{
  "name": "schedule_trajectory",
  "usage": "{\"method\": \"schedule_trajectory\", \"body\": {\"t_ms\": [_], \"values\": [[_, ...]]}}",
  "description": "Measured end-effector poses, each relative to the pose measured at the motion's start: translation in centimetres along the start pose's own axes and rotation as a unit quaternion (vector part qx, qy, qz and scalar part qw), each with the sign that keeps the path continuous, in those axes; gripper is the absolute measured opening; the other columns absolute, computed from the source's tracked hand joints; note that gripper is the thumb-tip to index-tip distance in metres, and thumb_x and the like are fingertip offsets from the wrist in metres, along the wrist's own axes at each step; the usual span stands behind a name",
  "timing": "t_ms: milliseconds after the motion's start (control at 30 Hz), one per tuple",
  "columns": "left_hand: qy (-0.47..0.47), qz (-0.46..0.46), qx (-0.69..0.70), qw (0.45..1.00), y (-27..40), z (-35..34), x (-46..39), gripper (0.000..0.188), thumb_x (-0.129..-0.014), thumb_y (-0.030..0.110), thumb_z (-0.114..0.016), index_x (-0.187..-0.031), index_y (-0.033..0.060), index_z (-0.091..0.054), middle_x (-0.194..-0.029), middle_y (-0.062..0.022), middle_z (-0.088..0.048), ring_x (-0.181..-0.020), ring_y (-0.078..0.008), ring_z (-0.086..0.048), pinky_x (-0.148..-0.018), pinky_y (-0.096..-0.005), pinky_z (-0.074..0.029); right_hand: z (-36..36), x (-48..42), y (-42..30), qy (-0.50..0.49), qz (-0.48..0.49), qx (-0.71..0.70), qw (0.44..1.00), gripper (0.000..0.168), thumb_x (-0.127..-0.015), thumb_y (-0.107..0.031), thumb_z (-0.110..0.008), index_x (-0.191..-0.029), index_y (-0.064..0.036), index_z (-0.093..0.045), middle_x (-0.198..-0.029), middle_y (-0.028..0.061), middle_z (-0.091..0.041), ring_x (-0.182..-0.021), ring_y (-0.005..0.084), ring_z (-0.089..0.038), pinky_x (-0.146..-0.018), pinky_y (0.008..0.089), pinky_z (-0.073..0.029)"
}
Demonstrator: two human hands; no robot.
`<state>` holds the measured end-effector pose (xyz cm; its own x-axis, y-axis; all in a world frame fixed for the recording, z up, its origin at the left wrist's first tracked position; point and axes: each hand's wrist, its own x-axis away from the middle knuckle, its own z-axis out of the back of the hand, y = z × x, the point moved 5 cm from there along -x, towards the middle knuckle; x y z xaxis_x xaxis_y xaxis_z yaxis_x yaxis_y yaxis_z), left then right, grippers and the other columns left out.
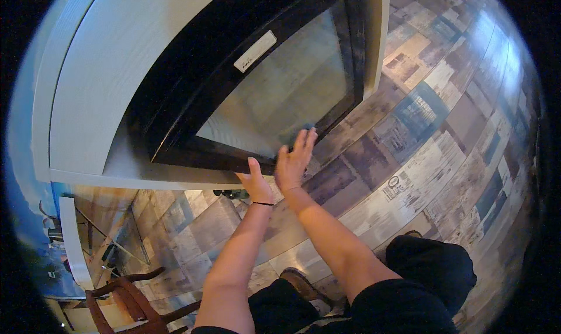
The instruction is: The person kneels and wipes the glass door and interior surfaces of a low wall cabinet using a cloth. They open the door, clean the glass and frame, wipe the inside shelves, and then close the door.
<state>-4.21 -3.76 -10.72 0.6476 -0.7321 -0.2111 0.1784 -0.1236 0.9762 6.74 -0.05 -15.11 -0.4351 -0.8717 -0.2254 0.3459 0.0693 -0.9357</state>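
Note:
A fireplace insert with a black frame (193,97) and a glass front (285,80) sits at an angle in a pale wooden cabinet (114,62). My left hand (257,183) is at the frame's lower edge, thumb raised in front; its other fingers are mostly hidden beneath the edge. Just right of it, my right hand (296,161) reaches to the lower right of the glass and frame, fingers apart. A small dark bluish patch (298,132) shows by those fingertips; whether it is a cloth or a reflection is unclear. A white strip with dark marks (255,51) lies on the frame.
Patchwork-patterned plank flooring (394,145) spreads to the right and below. A brown wooden chair (127,301) stands at lower left. Near the cabinet's lower edge lies a small dark object (232,194). My shod foot (304,286) is below my arms.

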Motion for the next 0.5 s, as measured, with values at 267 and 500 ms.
{"method": "schedule_trajectory", "body": {"t_ms": [267, 500], "values": [[-0.109, 0.153, -0.035, 0.982, -5.7, 1.5, 0.2, 0.074, -0.091, 0.051, -0.059, -0.135, -0.0043, -0.036, -0.136, -0.0134, -0.045, -0.119, -0.0221, -0.045, -0.105, -0.0351, -0.033, -3.0, 4.9, 2.6, -0.014, -0.160, -0.148, 0.976, 0.066, -0.098, -0.030, -0.040, -0.150, 0.000, -0.013, -0.155, 0.0273, -0.004, -0.143, 0.0433, -0.010, -0.116, 0.0471, -0.012], [-0.102, 0.042, -0.118, 0.987, -6.8, 1.8, -0.4, 0.076, -0.089, 0.059, -0.055, -0.130, -0.0031, -0.042, -0.122, -0.0138, -0.055, -0.112, -0.0229, -0.050, -0.098, -0.0340, -0.038, -1.0, -2.5, 4.5, 0.026, -0.072, -0.060, 0.995, 0.061, -0.099, -0.023, -0.038, -0.148, 0.003, -0.014, -0.155, 0.0251, -0.005, -0.143, 0.0417, -0.009, -0.116, 0.0462, -0.013]]}}
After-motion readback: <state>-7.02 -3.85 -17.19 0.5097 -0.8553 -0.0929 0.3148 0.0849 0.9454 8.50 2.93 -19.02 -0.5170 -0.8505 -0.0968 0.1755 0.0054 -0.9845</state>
